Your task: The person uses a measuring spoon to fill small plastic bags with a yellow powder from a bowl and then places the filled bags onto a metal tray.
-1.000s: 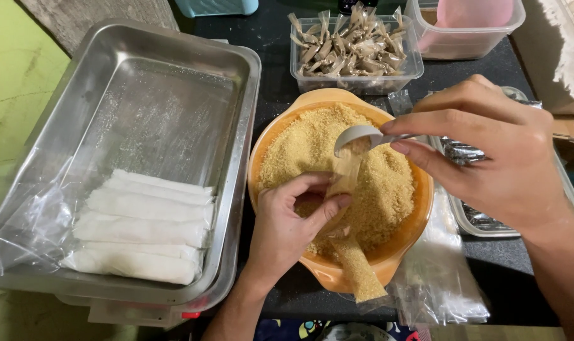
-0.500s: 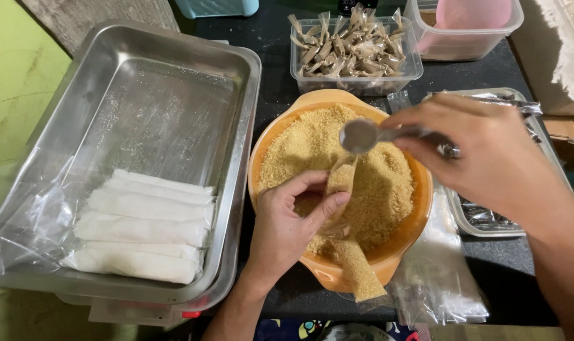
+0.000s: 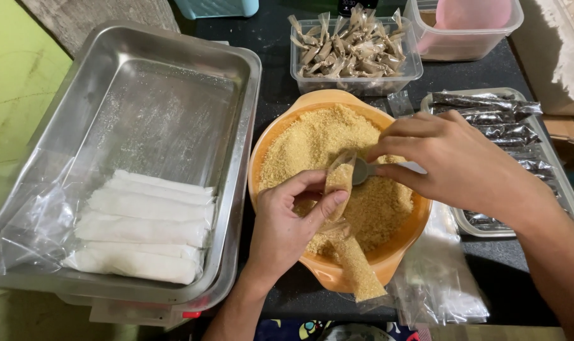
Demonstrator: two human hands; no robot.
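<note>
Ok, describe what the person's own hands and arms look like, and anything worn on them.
Both the left hand and right hand are bare: no gloves, rings, watch or bracelets visible. Forearms are uncovered as far as the frame shows, with no sleeves in view. Fingernails are short.

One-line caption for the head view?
Left hand holds a narrow plastic sleeve over an orange bowl; right hand spoons brown granules in.

the right hand [image 3: 454, 165] covers most of the spoon [image 3: 362, 170], so only its bowl shows at the mouth of the narrow plastic bag [image 3: 340, 189]. the pink-lidded tub [image 3: 467, 25] and the blue container [image 3: 217, 6] at the counter's far edge are cut off by the top of the picture. the contents of the small twisted packets [image 3: 353, 50] are too small to tell.
</note>
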